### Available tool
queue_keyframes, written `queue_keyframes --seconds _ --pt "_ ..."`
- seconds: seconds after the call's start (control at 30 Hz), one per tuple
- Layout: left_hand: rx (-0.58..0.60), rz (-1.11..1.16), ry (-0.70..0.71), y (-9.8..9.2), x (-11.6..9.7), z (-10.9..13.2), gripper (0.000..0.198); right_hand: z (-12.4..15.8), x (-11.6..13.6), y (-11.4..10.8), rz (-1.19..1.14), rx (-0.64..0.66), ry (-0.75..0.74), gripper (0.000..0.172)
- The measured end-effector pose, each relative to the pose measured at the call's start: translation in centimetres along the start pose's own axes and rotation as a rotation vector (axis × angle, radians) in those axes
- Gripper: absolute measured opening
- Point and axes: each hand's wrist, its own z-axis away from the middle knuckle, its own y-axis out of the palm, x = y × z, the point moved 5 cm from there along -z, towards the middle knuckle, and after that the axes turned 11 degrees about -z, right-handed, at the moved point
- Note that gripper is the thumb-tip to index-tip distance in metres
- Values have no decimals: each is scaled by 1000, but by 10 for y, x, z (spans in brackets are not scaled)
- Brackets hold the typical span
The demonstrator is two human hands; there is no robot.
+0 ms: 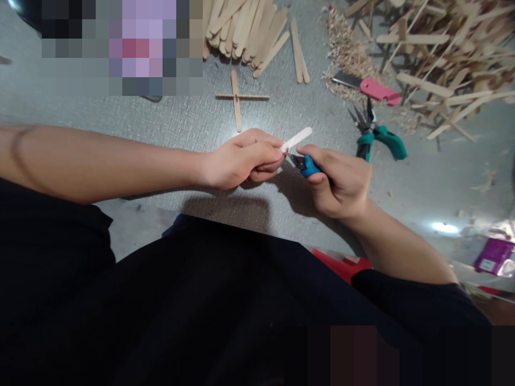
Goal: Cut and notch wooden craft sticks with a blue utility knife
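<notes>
A wooden craft stick (298,138) is pinched in my left hand (249,160), its rounded end pointing up and to the right. My right hand (341,181) is closed around a blue-handled hand tool (309,166) with dark metal jaws, which looks like small cutting pliers. The jaws are close to the stick at my left fingertips; whether they touch it I cannot tell. Just beyond my left hand, two craft sticks form a cross (236,97) on the table. Most of the tool's handle is hidden inside my right hand.
A stack of craft sticks (241,29) lies at the back, with two loose sticks (299,53) beside it. Rightward are wood shavings (350,43), a pink-handled knife (378,91), green-handled pliers (390,142) and a heap of crossed sticks (454,88). A purple packet (494,256) is at far right.
</notes>
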Motion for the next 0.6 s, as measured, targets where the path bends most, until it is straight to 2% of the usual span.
queue_keyframes --seconds 0.3,0.6 --pt "25 4 36 0 3 -1 38 -3 5 -2 -58 -8 -76 48" --pt "63 -131 105 2 -3 2 45 -3 7 0 30 -29 -81 55"
